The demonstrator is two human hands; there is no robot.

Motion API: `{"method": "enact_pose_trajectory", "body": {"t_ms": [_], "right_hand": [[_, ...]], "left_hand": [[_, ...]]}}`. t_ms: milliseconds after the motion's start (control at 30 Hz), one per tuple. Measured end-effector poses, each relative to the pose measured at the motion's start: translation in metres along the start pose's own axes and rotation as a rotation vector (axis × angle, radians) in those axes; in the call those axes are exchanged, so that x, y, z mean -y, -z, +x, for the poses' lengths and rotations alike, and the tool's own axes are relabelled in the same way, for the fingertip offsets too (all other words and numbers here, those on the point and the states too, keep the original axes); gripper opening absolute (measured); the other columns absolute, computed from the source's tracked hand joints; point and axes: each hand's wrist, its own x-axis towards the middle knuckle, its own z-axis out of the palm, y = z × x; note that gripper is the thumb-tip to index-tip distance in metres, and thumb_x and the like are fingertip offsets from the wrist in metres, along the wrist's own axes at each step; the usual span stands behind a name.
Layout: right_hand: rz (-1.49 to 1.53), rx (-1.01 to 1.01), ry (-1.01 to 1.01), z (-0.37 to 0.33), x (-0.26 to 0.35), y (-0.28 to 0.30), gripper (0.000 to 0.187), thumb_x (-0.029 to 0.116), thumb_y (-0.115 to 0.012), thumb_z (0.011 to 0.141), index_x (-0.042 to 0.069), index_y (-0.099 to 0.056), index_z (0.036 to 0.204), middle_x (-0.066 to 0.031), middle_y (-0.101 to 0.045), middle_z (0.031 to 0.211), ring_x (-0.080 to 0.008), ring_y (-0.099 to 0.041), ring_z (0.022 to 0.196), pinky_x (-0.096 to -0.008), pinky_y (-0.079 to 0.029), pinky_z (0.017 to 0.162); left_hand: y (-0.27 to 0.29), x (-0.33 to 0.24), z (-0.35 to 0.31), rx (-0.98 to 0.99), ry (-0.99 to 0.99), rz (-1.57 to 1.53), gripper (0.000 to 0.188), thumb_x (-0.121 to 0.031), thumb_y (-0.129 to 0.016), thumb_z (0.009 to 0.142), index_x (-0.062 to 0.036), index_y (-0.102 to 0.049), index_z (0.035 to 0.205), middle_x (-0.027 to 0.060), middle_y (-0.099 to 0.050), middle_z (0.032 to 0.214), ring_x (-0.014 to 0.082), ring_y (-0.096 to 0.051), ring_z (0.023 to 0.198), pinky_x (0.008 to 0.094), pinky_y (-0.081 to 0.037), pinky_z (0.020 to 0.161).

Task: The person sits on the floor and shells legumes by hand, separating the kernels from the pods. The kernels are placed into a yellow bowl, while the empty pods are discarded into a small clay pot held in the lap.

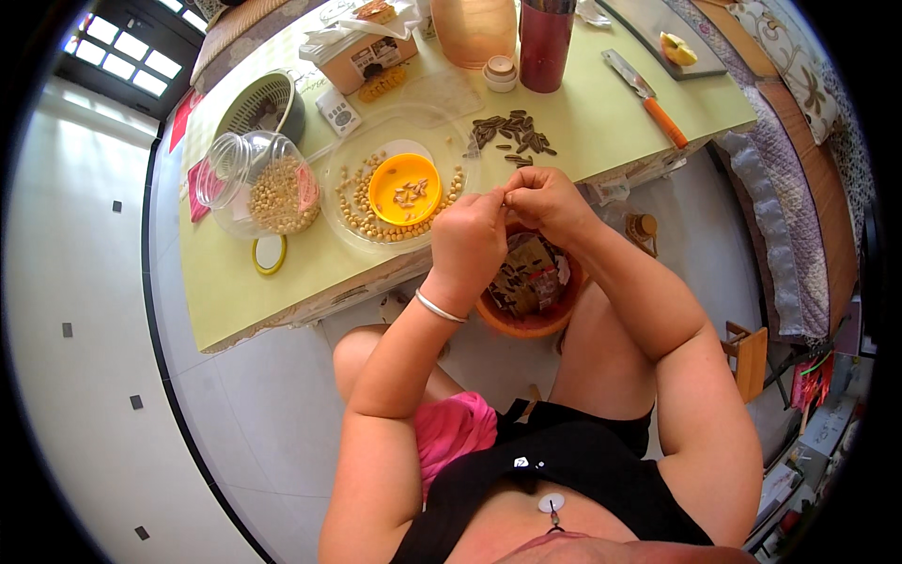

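Note:
My left hand (467, 242) and my right hand (552, 204) meet at the fingertips, just off the table's front edge. Both are closed in a pinch; whatever sits between the fingers is too small and hidden to make out. Just beyond them, a loose pile of dark striped sunflower seeds (515, 130) lies on the table. To the left, a yellow round dish (378, 195) holds pale shelled kernels (411, 194). It rests in a clear plastic tray (331, 155), ringed by round tan beans (360, 218). Below my hands stands an orange bin (526, 329) with wrappers and dark husks inside.
On the table's left are a clear jar (230, 179) of beans, lying tilted, a yellow-rimmed lid (269, 255) and a green colander (246, 94). Towards the back stands a dark red flask (546, 47). An orange-handled knife (646, 101) lies right, near a cutting board (672, 23) with cut fruit.

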Motion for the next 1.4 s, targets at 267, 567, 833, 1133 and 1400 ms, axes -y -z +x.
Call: {"method": "enact_pose_trajectory", "body": {"t_ms": [267, 567, 833, 1133, 1400], "right_hand": [[0.050, 0.053, -0.012, -0.004, 0.010, 0.004, 0.005, 0.007, -0.068, 0.085, 0.003, -0.064, 0.085, 0.0013, -0.057, 0.069, -0.0043, -0.043, 0.055, -0.0207, -0.032, 0.048], [-0.077, 0.096, 0.103, -0.005, 0.014, 0.009, 0.006, 0.010, -0.069, 0.087, 0.005, -0.066, 0.089, 0.0035, -0.057, 0.071, -0.0028, -0.044, 0.056, -0.0194, -0.033, 0.050], [-0.125, 0.082, 0.142, -0.006, 0.016, 0.006, 0.006, 0.008, -0.066, 0.088, 0.004, -0.066, 0.091, 0.0036, -0.055, 0.069, -0.0033, -0.044, 0.058, -0.0204, -0.034, 0.050], [0.031, 0.237, 0.119, -0.005, 0.023, 0.016, 0.007, 0.006, -0.065, 0.086, 0.003, -0.065, 0.092, -0.0017, -0.062, 0.078, -0.0070, -0.055, 0.065, -0.0207, -0.041, 0.055], [-0.363, 0.619, -0.015, -0.016, 0.046, 0.023, 0.018, 0.004, -0.061, 0.080, 0.000, -0.067, 0.096, -0.0056, -0.069, 0.090, -0.0105, -0.065, 0.075, -0.0236, -0.051, 0.065]], "left_hand": [[0.003, 0.007, 0.003, 0.035, 0.216, -0.435, 0.022, 0.007, -0.071, 0.081, 0.0035, -0.072, 0.102, 0.0114, -0.073, 0.082, 0.0157, -0.071, 0.070, 0.0254, -0.057, 0.063], [0.010, 0.005, 0.011, 0.059, 0.634, -1.082, 0.018, 0.005, -0.070, 0.084, 0.0048, -0.068, 0.102, 0.0120, -0.073, 0.085, 0.0174, -0.072, 0.073, 0.0248, -0.059, 0.064], [0.011, 0.003, 0.014, 0.082, 0.532, -0.845, 0.015, 0.004, -0.068, 0.087, 0.0061, -0.063, 0.101, 0.0123, -0.071, 0.086, 0.0176, -0.072, 0.073, 0.0244, -0.059, 0.064], [0.035, 0.029, 0.025, -0.149, 0.202, -0.154, 0.006, 0.002, -0.069, 0.086, 0.0036, -0.067, 0.091, 0.0063, -0.069, 0.079, 0.0130, -0.070, 0.071, 0.0267, -0.056, 0.063], [0.061, 0.045, 0.027, -0.057, 0.099, 0.173, 0.014, -0.002, -0.070, 0.081, -0.0016, -0.073, 0.095, 0.0156, -0.069, 0.080, 0.0258, -0.067, 0.069, 0.0336, -0.052, 0.065]]}}
